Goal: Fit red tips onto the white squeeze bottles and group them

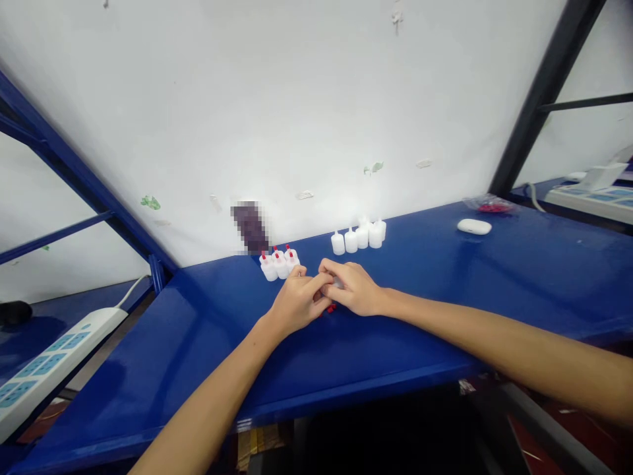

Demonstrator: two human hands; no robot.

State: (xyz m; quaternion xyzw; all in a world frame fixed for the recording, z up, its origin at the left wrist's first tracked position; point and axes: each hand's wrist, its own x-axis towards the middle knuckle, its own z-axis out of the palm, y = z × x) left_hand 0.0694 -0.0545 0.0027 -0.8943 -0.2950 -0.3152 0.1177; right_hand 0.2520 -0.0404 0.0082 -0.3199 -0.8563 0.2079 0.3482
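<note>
- Bare forearms come in closest to the camera, one from the bottom edge and one from the right edge, meeting at the centre of the frame.
- Left hand (pixel 299 300): fingers bent and drawn narrow against the other hand; its exact grip is hidden, so I cannot tell whether it holds anything.
- Right hand (pixel 357 289): thumb and fingers curled narrow around a small whitish piece (pixel 338 282), at the centre of the frame and mostly covered by fingers.
- Small red plastic pieces (pixel 331 308) show just below the joined hands.
- Left of centre, white squat bottles with red tips (pixel 281 265) stand upright in a tight cluster near the left hand.
- Right of centre and farther back, white squat bottles with bare nozzles (pixel 351 241) stand upright.
- Glossy blue tabletop (pixel 222 343) lies beneath it all; a white rounded oblong case (pixel 474 227) and a clear plastic bag with red contents (pixel 492 206) lie at right.
- Lower left, a long white power strip with pale-blue socket panels (pixel 59 356); any markings are too small to read.
- Dark purplish patch (pixel 251 227) on the white wall (pixel 306 99), pixelated, its content unreadable.
</note>
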